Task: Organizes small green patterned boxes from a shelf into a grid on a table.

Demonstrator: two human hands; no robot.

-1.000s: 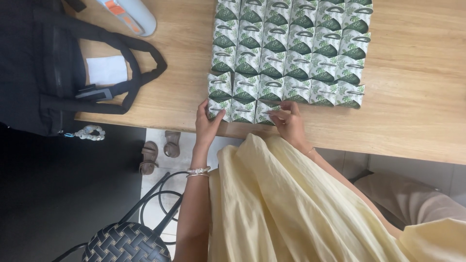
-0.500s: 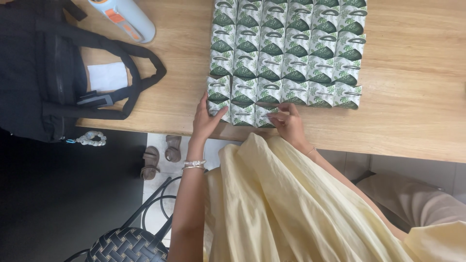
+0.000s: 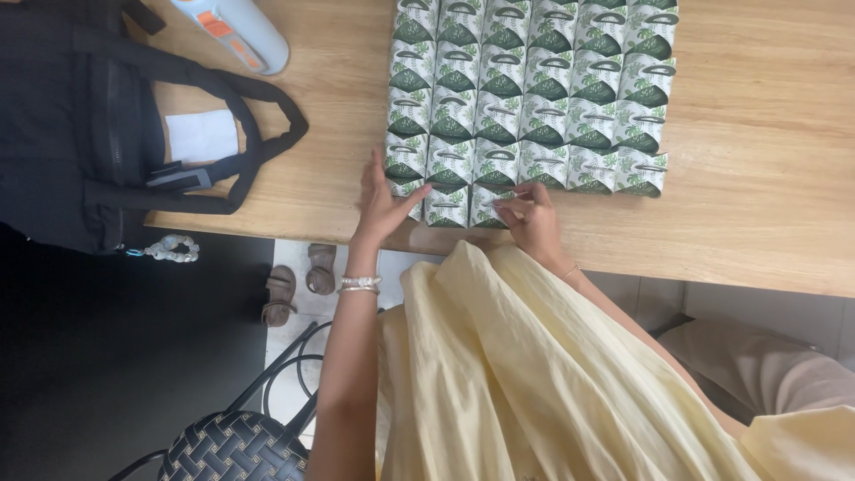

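Several small white gift boxes with green leaf prints (image 3: 525,98) stand packed in rows on a light wooden table (image 3: 766,178). The nearest row holds three boxes (image 3: 447,205) at the table's front edge. My left hand (image 3: 381,207) lies flat with fingers spread against the left end of that near row, touching the leftmost box. My right hand (image 3: 531,216) pinches the top of the rightmost box in the near row (image 3: 488,205). A bracelet sits on my left wrist.
A black bag (image 3: 98,142) with handles and a white tag lies on the table's left. A pale bottle with an orange label (image 3: 233,31) lies at the top left. Below, sandals (image 3: 298,281) and a woven dark bag (image 3: 236,445) rest on the floor.
The view has shifted slightly. My left hand has spread flatter against the near row's left end; my right hand stays at the rightmost near box.
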